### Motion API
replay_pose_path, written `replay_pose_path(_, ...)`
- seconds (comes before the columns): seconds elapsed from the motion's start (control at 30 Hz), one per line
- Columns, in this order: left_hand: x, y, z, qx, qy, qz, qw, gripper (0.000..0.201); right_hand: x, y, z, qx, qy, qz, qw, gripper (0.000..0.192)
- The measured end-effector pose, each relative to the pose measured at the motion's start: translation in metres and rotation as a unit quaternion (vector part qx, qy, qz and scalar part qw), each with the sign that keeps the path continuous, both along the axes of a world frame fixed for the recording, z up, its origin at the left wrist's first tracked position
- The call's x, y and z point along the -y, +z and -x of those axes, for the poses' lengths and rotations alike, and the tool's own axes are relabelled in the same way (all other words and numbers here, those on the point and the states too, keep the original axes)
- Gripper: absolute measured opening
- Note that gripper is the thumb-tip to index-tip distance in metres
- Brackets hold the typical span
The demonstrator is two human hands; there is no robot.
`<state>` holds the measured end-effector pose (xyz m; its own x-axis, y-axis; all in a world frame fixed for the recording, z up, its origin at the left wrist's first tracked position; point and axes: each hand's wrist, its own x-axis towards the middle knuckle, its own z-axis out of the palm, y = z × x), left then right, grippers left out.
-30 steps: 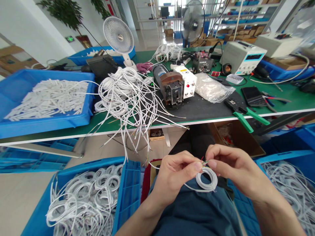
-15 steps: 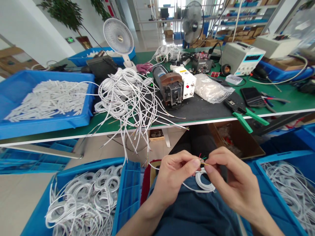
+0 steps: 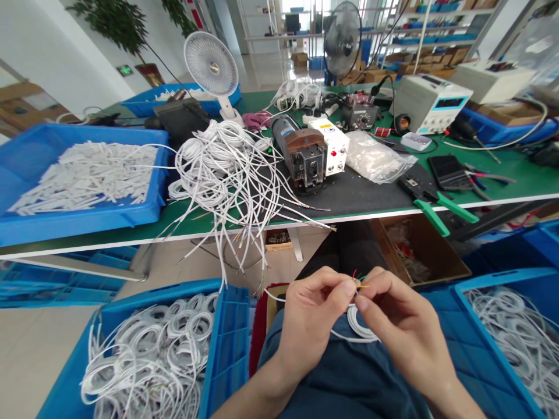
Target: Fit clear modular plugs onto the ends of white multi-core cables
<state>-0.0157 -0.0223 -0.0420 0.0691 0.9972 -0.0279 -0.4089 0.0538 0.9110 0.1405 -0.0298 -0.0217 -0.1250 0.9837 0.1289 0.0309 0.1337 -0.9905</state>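
My left hand [image 3: 312, 314] and my right hand [image 3: 399, 323] meet over my lap, both pinching the stripped end of a coiled white cable [image 3: 360, 329]. Thin red, green and yellow inner wires [image 3: 358, 280] stick up between my fingertips. The coil hangs under my fingers against my dark blue trousers. A loose pile of white cables [image 3: 227, 169] lies on the green bench above and spills over its front edge.
A blue bin of coiled cables [image 3: 148, 355] stands at my left knee, another blue bin [image 3: 515, 326] at my right. On the bench [image 3: 349, 201]: a blue tray of white pieces [image 3: 82, 180], a small crimping machine [image 3: 303, 154], green-handled pliers [image 3: 437, 206], a white fan [image 3: 212, 64].
My right hand has slid left and down, closer to my left hand. The coloured inner wires now fan out more between the fingertips. The coil stays in my lap.
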Motion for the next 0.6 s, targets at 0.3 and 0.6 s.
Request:
replay_pose_path(0.3,0.003,0.009,-0.003,-0.105,0.055,-0.032,0.992,0.017,0.011,-0.007,0.001,0.099,-0.032,-0.093,0.990,0.014)
replay_pose_path(0.6,0.001,0.005,0.000,-0.076,0.050,-0.053,0.994,0.015,0.009,-0.007,0.001,-0.075,-0.003,0.135,0.988,0.018)
